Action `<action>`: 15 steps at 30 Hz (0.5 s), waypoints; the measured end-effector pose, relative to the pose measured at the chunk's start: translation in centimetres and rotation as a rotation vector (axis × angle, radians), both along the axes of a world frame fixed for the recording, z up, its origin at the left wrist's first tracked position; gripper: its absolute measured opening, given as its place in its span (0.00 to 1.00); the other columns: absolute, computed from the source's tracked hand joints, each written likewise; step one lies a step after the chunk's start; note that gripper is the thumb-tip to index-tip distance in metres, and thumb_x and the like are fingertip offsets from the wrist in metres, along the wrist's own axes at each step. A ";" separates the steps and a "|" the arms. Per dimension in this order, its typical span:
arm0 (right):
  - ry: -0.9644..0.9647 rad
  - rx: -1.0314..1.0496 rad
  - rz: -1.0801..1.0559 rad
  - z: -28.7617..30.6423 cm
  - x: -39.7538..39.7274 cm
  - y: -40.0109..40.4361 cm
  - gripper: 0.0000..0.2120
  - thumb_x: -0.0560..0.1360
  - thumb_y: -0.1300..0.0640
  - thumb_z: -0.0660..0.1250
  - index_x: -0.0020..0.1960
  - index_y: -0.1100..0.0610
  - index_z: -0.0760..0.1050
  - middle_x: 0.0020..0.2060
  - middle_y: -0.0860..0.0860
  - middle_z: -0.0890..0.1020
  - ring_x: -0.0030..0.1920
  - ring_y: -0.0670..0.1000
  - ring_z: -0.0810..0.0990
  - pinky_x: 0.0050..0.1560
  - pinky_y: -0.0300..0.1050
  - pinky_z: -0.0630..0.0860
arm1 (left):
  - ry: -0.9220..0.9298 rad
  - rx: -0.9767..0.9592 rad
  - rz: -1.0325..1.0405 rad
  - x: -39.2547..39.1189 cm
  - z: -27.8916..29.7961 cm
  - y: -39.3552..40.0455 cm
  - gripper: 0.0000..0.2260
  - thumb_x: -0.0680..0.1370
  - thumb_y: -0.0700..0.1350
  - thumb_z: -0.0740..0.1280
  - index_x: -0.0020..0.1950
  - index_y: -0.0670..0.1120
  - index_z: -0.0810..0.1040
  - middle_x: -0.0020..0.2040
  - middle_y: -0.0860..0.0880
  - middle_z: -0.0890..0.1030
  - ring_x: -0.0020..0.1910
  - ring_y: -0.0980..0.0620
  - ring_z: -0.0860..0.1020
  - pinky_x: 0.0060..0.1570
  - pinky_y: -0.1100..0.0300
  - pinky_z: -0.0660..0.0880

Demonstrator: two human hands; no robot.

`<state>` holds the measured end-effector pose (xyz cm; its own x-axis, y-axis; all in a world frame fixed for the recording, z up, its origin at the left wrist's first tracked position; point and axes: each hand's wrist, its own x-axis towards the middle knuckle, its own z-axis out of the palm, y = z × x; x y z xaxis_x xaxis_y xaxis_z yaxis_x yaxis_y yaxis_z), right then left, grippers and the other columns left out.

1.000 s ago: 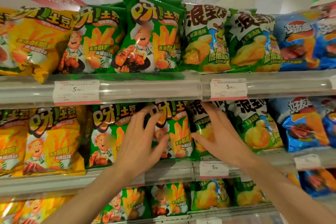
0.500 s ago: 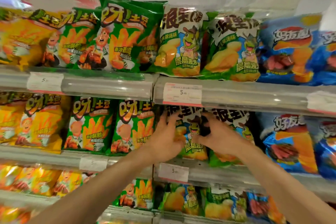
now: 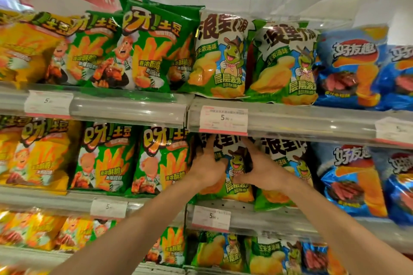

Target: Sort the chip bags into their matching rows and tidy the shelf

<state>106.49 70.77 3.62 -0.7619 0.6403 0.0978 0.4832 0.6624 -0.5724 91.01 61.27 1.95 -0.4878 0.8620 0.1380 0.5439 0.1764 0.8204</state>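
Both hands (image 3: 206, 168) (image 3: 263, 173) grip frog-mascot bag (image 3: 234, 176); price tag (image 3: 223, 120) overhead.

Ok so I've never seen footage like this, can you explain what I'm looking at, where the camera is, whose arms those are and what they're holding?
There is no machine here. The camera is worn on a person's head and looks forward at store shelves, so the two bare arms coming up from the bottom are that person's own. The left hand and right hand are on either side of one green bag with a cartoon turtle on the middle shelf, fingers curled around its edges. To its left stand green fries bags and yellow fries bags; to its right, another turtle bag and blue bags. The shelves above and below carry similar rows. White price tags sit along the shelf edges.
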 end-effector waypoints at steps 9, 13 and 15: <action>0.169 -0.022 0.059 -2.0 1.9 0.1 0.56 0.68 0.55 0.80 0.73 0.23 0.44 0.80 0.42 0.51 0.78 0.51 0.59 0.70 0.58 0.72 | -0.030 0.155 -0.018 -0.3 -1.0 -0.3 0.38 0.71 0.55 0.73 0.77 0.64 0.57 0.69 0.50 0.70 0.65 0.48 0.74 0.67 0.47 0.74; 0.160 -0.019 0.057 -1.9 1.7 0.5 0.56 0.68 0.55 0.80 0.73 0.23 0.44 0.80 0.42 0.52 0.79 0.52 0.57 0.71 0.59 0.71 | -0.077 0.192 -0.052 -0.6 -1.1 -0.3 0.42 0.69 0.48 0.78 0.76 0.60 0.59 0.69 0.51 0.71 0.65 0.52 0.74 0.66 0.52 0.75; 0.148 -0.013 0.059 -1.9 1.6 0.7 0.56 0.67 0.54 0.80 0.73 0.22 0.43 0.80 0.42 0.51 0.80 0.55 0.54 0.71 0.63 0.69 | -0.077 0.200 -0.052 -0.8 -1.1 -0.2 0.43 0.68 0.45 0.79 0.77 0.58 0.59 0.66 0.53 0.69 0.62 0.54 0.73 0.65 0.57 0.74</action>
<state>108.11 71.48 1.73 -0.7761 0.5968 0.2038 0.3532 0.6791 -0.6435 90.23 61.06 0.90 -0.4593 0.8452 0.2734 0.4827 -0.0209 0.8755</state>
